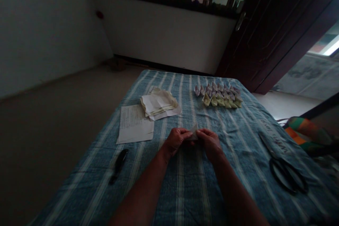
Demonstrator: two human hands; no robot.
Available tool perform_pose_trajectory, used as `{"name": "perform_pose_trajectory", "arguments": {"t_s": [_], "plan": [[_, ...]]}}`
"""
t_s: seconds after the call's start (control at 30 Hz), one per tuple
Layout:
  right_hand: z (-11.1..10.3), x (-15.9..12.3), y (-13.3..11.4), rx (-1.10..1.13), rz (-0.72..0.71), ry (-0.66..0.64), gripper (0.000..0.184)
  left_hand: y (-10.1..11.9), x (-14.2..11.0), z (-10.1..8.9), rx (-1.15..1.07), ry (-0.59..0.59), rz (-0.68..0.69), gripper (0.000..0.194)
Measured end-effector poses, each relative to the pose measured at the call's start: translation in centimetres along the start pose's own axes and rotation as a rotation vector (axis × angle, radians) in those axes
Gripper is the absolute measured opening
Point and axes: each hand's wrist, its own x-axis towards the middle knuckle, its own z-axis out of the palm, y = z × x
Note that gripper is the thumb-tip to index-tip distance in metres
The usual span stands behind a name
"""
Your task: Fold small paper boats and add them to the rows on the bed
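Forearms (145,187): nearest the camera, reaching in from the bottom edge over the striped cloth (190,197).
Left hand (175,140): thumb and fingers pinch the left side of the small paper piece (195,133).
Right hand (211,142): pinches its right side.
Paper piece: between the fingertips, just below and right of frame centre, one point upward.
Folding: seemingly in hand; best to match edges, steady one side, then press each crease firmly.
Folded pieces (221,96): rows, upper right; probably a useful shape guide.
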Motion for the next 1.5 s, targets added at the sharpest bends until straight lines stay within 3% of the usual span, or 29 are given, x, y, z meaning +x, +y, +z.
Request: {"name": "perform_pose_trajectory", "arguments": {"t_s": [0.23,0.43,0.8,1.17,1.5], "plan": [[-0.3,-0.4,-0.1,-0.016,-0.06,0.008,0.031,0.5,-0.5,0.3,-0.009,-0.029,0.033,0.026],[-0.6,-0.8,0.0,0.059,-0.035,-0.039,0.033,0.8,-0.8,0.2,-0.032,-0.119,-0.004,0.031],[0.0,-1.5,-0.6,-0.023,-0.046,-0.034,0.031,0.8,-0.8,-0.1,0.021,-0.183,0.007,0.038],[0.8,-2.0,-1.0,-0.242,-0.217,0.028,0.03,0.4,-0.2,0.0,0.11,-0.054,0.115,0.04],[0.7,-2.2,-1.8,-0.557,-0.342,0.032,0.026,0.6,-0.5,0.2,0.101,-0.06,0.116,0.034]]}}
